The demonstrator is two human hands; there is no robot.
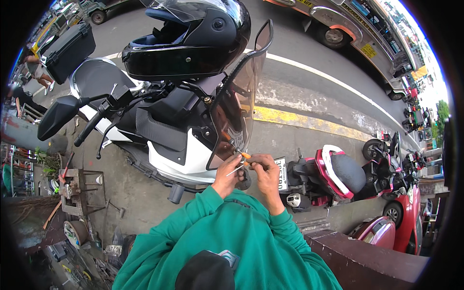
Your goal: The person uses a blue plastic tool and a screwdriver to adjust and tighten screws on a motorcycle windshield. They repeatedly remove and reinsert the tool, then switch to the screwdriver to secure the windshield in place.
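Head view: I see left hand point(227, 176) and right hand point(267, 175) close together, fingers pinched around an orange-handled screwdriver point(246, 155), aslant, by the smoked windshield point(241, 94)'s foot, the left hand nearer that windshield.

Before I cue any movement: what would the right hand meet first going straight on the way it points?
Most likely the orange tool handle just ahead of the right hand; past that, perhaps the tinted windscreen, though this single view leaves the depth unclear.

Green top point(193, 232), long-sleeved, creased, spreads around rounded black cap point(205, 273); pale patch point(231, 258) shows just right of cap.
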